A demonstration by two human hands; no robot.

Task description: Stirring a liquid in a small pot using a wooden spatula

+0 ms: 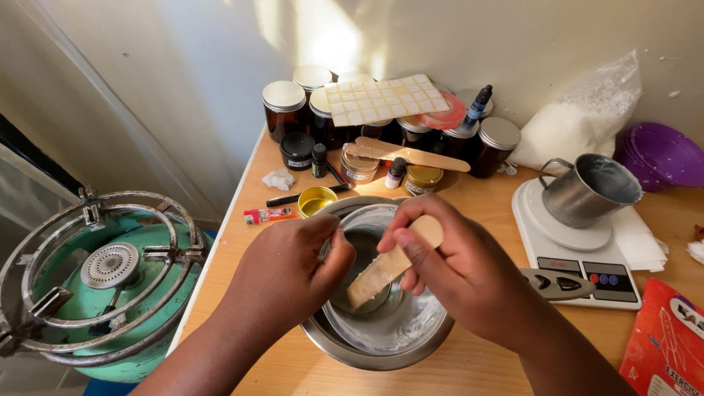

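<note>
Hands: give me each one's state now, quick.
Left hand: closed on a small tin inside the steel bowl.
Right hand: closed, holding a wooden stick.

The left hand (290, 268) hides the steel bowl's (381, 345) near-left rim; the red booklet (667, 345) is cut off at the corner

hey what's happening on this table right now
A person is working over a steel bowl on a wooden table. The right hand holds a flat wooden stick angled down into the bowl, whose inside is smeared white. The left hand grips the bowl's rim. A metal cup sits on a kitchen scale, and amber jars line the wall.
</note>
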